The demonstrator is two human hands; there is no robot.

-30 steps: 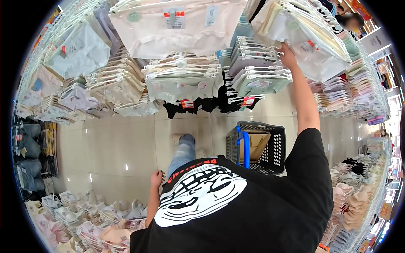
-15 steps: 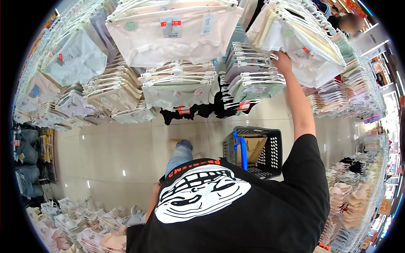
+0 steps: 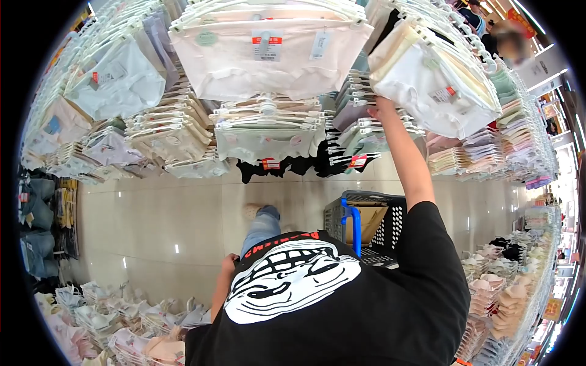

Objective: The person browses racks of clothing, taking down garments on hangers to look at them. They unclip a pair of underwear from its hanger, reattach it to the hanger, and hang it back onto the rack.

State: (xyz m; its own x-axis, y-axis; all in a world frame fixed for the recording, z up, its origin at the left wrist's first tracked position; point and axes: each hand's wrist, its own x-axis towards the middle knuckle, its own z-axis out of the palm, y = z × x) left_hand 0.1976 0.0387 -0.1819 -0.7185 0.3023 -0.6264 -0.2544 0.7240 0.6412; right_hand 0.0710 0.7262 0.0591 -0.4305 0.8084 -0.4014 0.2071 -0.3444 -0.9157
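Observation:
My right hand [image 3: 383, 108] reaches into the rack, between a front white pair of underwear [image 3: 436, 82] and a lower row of lilac and green underwear [image 3: 351, 113] on white hangers. Its thumb stands apart from the fingers and touches the lower row; the fingertips are partly hidden by the hanging cloth. My left hand [image 3: 229, 263] is low beside my waist, its fingers curled; the black T-shirt [image 3: 390, 299] partly covers it, and what it may hold cannot be made out. Left of my right hand hangs a pale pink pair of underwear [image 3: 268, 61] with a red-and-white price label.
A dark shopping basket with a blue handle [image 3: 356, 229] stands on the tiled floor [image 3: 152, 226], with a brown item [image 3: 366, 222] inside. Bras [image 3: 513, 299] hang at the lower right, jeans [image 3: 38, 250] at the left. Another person [image 3: 510, 43] is at the upper right.
My right hand has moved down and left, from the side of the white underwear to the lilac and green row. My left hand shows more at the waist. The view has shifted slightly.

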